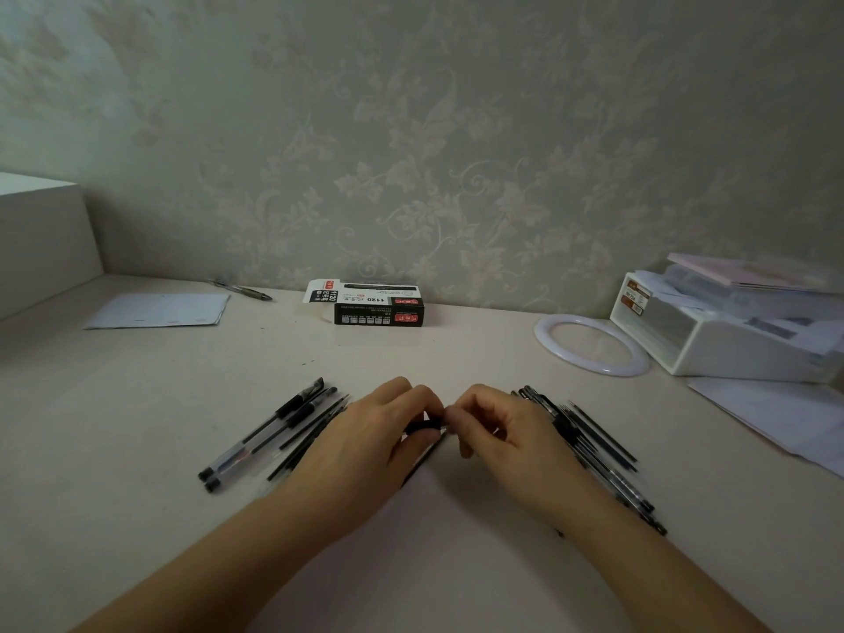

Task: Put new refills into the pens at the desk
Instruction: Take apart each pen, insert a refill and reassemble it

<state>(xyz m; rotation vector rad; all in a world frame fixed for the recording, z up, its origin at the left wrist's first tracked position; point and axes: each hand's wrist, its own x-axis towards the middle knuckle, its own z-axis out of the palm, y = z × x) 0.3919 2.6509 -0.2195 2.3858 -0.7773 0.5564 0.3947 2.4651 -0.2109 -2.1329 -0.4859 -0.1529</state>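
Both hands meet over the middle of the desk (137,404). My left hand (365,431) grips the black grip end of a pen (422,426), whose thin dark shaft runs back under the palm toward me. My right hand (498,427) pinches the pen's tip end with curled fingers. The join between the fingers is hidden. To the left lie two capped clear pens (269,431) with several loose black refills (315,427) beside them. On the right, several pens and refills (598,445) lie in a heap partly under my right wrist.
An open black-and-white refill box (379,306) stands at the back by the wall. A sheet of paper (160,310) and a single pen (242,290) lie back left. A white ring (591,342), a white storage box (730,331) and papers (776,418) occupy the right.
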